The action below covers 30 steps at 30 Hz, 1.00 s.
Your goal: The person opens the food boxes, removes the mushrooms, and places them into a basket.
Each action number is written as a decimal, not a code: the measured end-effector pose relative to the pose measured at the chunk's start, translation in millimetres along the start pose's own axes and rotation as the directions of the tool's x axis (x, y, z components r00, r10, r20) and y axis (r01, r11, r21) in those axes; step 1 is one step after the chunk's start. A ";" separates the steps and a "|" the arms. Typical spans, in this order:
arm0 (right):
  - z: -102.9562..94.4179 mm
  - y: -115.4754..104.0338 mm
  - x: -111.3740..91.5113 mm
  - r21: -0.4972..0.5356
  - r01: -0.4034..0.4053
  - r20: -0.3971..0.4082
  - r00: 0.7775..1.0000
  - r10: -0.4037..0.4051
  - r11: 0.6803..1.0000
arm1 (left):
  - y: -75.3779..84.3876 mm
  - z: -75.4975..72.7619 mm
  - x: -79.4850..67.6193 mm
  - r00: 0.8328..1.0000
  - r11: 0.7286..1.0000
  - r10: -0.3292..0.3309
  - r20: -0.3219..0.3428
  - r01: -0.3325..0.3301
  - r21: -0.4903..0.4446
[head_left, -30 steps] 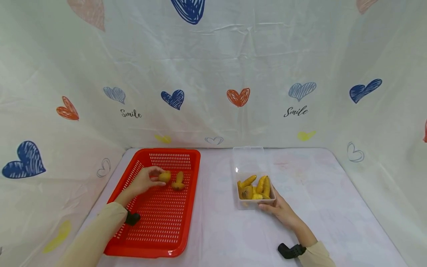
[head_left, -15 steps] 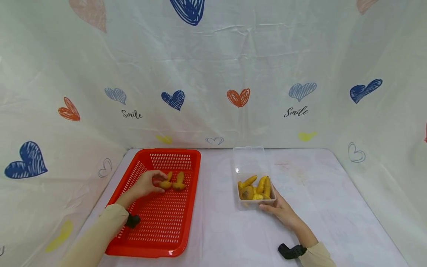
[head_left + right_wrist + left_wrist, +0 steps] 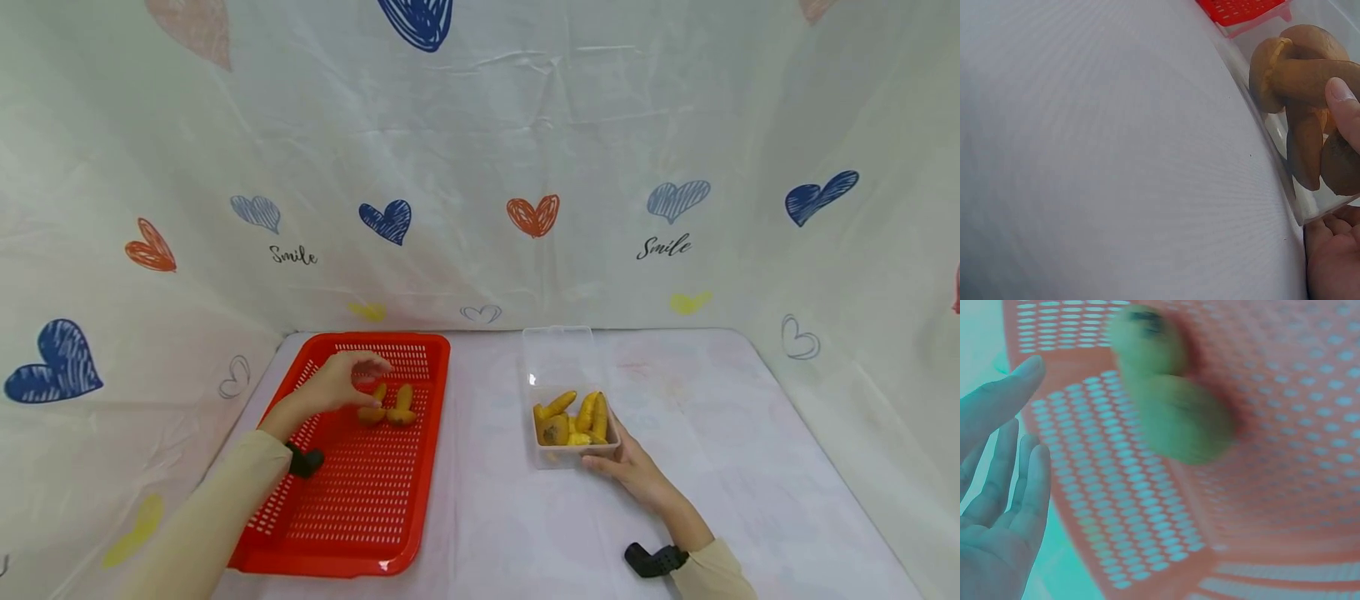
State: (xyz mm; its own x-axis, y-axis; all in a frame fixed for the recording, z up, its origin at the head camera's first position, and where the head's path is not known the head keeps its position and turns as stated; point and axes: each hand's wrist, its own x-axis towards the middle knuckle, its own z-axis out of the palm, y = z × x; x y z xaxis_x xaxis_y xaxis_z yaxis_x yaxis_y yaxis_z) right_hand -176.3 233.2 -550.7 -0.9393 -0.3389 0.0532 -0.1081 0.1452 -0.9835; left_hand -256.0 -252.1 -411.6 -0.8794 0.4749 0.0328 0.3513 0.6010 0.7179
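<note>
Two yellow-brown mushrooms, a left one (image 3: 371,416) and a right one (image 3: 402,417), lie side by side toward the back of the red basket (image 3: 347,500). Over the left one hovers my left hand (image 3: 330,390), fingers loosely spread and nothing held; the left wrist view shows it apart from the blurred mushrooms (image 3: 1188,422). My right hand (image 3: 633,473) grips the near right corner of a clear plastic box (image 3: 553,460), thumb along its wall. Several mushrooms (image 3: 1310,78) with thick stems lie inside the box, partly hidden by the thumb in the right wrist view.
The box's clear lid (image 3: 558,358) stands raised at its back. A white cloth-covered table (image 3: 487,517) runs between basket and box. Behind it hangs a white curtain (image 3: 465,150) printed with hearts.
My left hand has let go of the left mushroom, which now lies beside the other one, and has risen up and back with fingers spreading. My right hand stays on the box.
</note>
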 end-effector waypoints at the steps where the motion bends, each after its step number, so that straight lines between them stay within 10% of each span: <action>1: 0.3 -0.5 0.3 0.010 0.006 0.004 1.000 -0.006 1.000 | 5.4 -1.4 2.4 1.000 1.000 0.005 0.001 -0.005 0.008; 12: 1.1 0.1 0.4 0.019 0.019 0.014 1.000 -0.019 1.000 | 56.2 6.9 33.6 0.997 0.997 0.069 0.037 -0.068 -0.035; 30: -1.0 -0.4 -0.2 0.064 0.004 0.010 1.000 -0.005 0.998 | 112.2 86.5 95.0 0.960 0.983 0.151 0.236 -0.119 -0.143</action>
State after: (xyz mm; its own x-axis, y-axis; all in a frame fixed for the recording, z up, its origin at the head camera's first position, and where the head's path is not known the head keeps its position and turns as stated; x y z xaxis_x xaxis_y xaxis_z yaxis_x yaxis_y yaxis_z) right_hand -176.5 234.2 -550.2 -0.9356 -0.3485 0.0560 -0.0909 0.0846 -0.9923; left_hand -272.3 -84.0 -388.1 -0.7152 0.6984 -0.0247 0.4043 0.4422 0.8006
